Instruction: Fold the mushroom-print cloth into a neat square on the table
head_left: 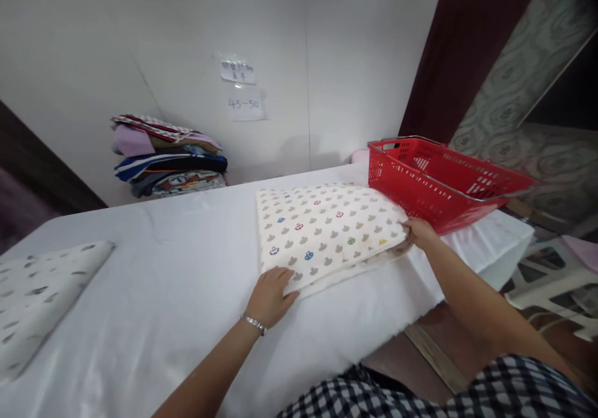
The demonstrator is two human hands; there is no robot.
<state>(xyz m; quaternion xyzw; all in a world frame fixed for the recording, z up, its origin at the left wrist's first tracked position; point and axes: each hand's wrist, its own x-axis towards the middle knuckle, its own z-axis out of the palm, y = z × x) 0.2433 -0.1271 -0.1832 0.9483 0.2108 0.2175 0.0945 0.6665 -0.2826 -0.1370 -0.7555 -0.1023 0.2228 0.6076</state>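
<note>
A folded cream cloth (327,225) with a print of small grey and coloured mushrooms lies on the white-covered table in front of me. At its near left corner rests my left hand (271,293), with the fingers on top of the fabric and the thumb apart along the near edge. My right hand (423,234) pinches the near right corner, where the layers stand slightly raised and apart. A bracelet (253,324) circles my left wrist. Part of the right hand's fingers is hidden by the cloth.
A red plastic basket (448,184) stands right behind the cloth, close to my right hand. Several folded clothes (170,159) are stacked at the back left. Another printed cloth (51,299) lies at the left. Paper signs (245,103) hang on the wall.
</note>
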